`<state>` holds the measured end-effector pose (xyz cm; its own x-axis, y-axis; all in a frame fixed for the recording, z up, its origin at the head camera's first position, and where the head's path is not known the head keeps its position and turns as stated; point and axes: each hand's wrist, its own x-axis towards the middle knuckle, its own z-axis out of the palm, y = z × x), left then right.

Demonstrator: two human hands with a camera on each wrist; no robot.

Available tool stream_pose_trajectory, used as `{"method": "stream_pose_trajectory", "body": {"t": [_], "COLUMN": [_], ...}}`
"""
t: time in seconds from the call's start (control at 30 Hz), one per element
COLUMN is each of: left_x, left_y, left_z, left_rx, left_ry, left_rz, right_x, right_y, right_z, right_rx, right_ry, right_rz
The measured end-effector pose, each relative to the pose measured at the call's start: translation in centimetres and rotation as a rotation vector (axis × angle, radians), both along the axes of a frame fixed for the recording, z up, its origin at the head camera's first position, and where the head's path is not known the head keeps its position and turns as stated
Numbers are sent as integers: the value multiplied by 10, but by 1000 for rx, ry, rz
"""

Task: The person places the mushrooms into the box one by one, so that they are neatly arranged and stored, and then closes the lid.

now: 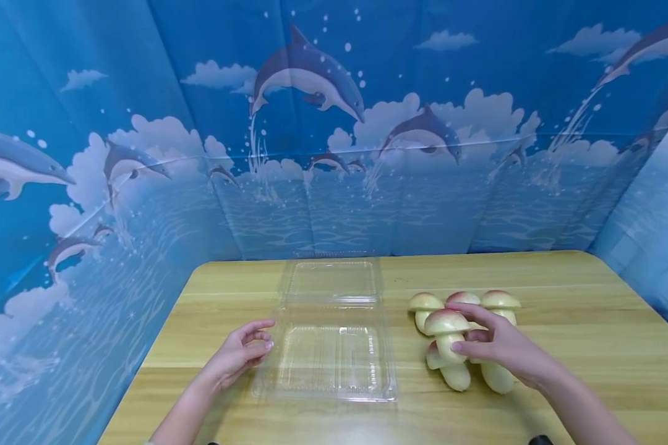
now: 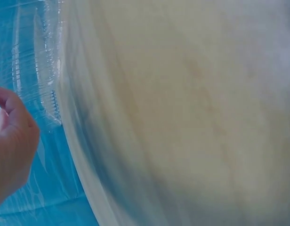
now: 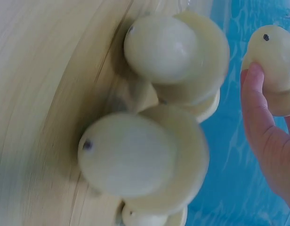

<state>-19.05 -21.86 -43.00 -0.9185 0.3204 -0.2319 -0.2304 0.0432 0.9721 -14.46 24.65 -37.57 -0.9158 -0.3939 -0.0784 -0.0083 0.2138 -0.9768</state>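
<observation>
At four o'clock the right hand [image 1: 503, 347] pinches a mushroom [image 1: 447, 322] in its fingers beside other mushrooms [image 1: 501, 300]; at seven the left hand [image 1: 241, 352], fingers relaxed, perhaps touches the clear container [image 1: 323, 361]; a slack pinch could drop the mushroom onto the others.

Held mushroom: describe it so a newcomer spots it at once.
On the table, right of the clear box, is a cluster of mushrooms. The right hand is over them. The held mushroom, partly hiding others in the head view, is the only one that hand grips.
</observation>
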Motion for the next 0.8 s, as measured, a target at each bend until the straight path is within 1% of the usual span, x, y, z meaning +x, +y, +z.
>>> {"method": "stream_pose_trajectory", "body": {"t": [0.2,0.37,0.5,0.7,0.8], "left_x": [2,3,3,4,3], "left_y": [1,3,3,4,5], "left_z": [3,3,3,4,6], "left_rx": [-13,-17,-27,-60,-70], "left_ry": [5,-4,-2,-2,-2], "left_rz": [10,21,30,45,40], "right_x": [-4,-8,-10,-14,-16], "right_y": [-13,-23,-33,-51,-59], "right_z": [-2,-3,-3,-7,-11], "right_rx": [-19,-3,-16,-60,-82], "right_ry": [8,-5,-32,-49,-38], "right_rz": [11,11,8,43,63]}}
